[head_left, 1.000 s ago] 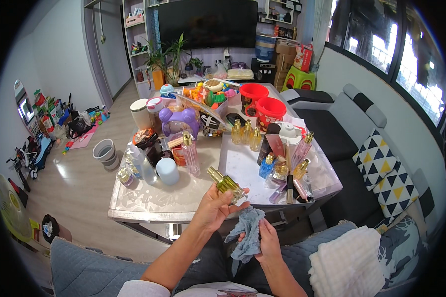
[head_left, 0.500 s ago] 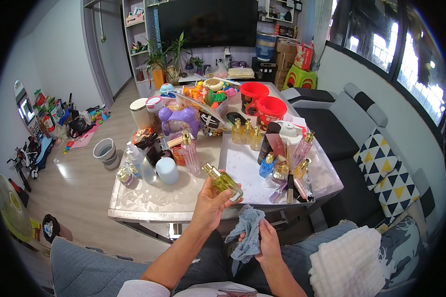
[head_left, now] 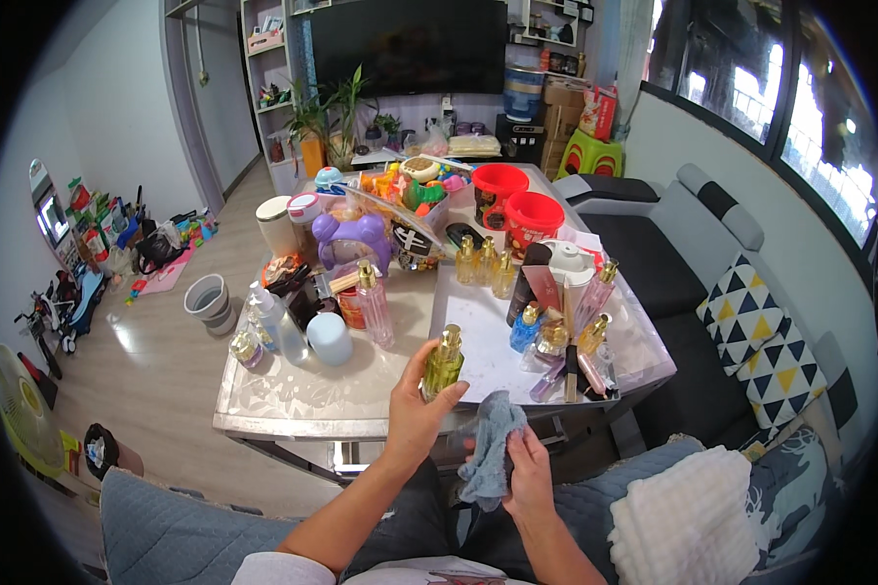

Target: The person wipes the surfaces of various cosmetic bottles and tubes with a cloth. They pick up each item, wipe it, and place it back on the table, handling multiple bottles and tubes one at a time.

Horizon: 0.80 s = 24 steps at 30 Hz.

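My left hand (head_left: 417,414) is closed in a pinch around a green glass bottle (head_left: 444,365), the thumb across its lower right side and the fingers curled round the left and back. The bottle stands nearly upright in my grip, gold cap at the top, rising out of the hand over the near edge of the table (head_left: 283,395), beside the near left corner of the white tray (head_left: 478,336). My right hand (head_left: 529,470), lower and to the right, bunches a grey-blue cloth (head_left: 495,448) between thumb and fingers, just off the table's near edge; the cloth and bottle are apart.

Half a second ago the bottle lay slanted across my left fingers, cap to the upper left and base to the lower right; now I have tipped it up. The cloth hung looser and more spread then, and has gathered into a narrower, taller bundle. The pink bottle (head_left: 375,310) left of the tray, the three yellow bottles (head_left: 485,265) near the tray's far edge and the blue bottle (head_left: 526,328) on its right side have stayed put.
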Available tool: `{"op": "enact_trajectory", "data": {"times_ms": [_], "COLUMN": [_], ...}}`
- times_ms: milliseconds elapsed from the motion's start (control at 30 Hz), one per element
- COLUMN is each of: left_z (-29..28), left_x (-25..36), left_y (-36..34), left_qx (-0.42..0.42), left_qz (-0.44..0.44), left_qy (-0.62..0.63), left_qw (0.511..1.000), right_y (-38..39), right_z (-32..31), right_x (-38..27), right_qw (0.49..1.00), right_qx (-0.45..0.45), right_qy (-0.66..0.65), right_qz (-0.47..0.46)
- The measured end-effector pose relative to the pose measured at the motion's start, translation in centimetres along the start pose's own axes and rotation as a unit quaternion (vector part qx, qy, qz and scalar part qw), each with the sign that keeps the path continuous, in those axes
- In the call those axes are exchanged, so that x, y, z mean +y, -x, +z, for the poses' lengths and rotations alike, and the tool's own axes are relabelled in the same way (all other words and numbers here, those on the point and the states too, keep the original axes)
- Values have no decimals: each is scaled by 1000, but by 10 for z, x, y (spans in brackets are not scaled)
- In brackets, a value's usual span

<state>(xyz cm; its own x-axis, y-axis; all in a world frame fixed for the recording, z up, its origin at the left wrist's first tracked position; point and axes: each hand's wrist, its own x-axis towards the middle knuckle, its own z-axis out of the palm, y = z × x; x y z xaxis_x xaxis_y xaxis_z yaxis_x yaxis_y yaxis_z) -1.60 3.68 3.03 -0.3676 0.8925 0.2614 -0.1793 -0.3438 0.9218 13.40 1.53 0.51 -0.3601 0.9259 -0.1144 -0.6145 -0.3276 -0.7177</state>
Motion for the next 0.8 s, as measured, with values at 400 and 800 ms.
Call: {"op": "enact_trajectory", "data": {"times_ms": [400,800], "left_z": [13,14], "left_x": [-1,-4], "left_y": [13,23], "left_qx": [-113,-107], "left_qz": [-72,-107], "left_qy": [51,236], "left_qw": [990,960], "right_y": [-34,-29], "right_z": [23,20], "right_x": [2,14], "right_qw": [871,798], "right_qx": [27,58], "right_qy": [400,502], "right_qz": [-284,-329]}}
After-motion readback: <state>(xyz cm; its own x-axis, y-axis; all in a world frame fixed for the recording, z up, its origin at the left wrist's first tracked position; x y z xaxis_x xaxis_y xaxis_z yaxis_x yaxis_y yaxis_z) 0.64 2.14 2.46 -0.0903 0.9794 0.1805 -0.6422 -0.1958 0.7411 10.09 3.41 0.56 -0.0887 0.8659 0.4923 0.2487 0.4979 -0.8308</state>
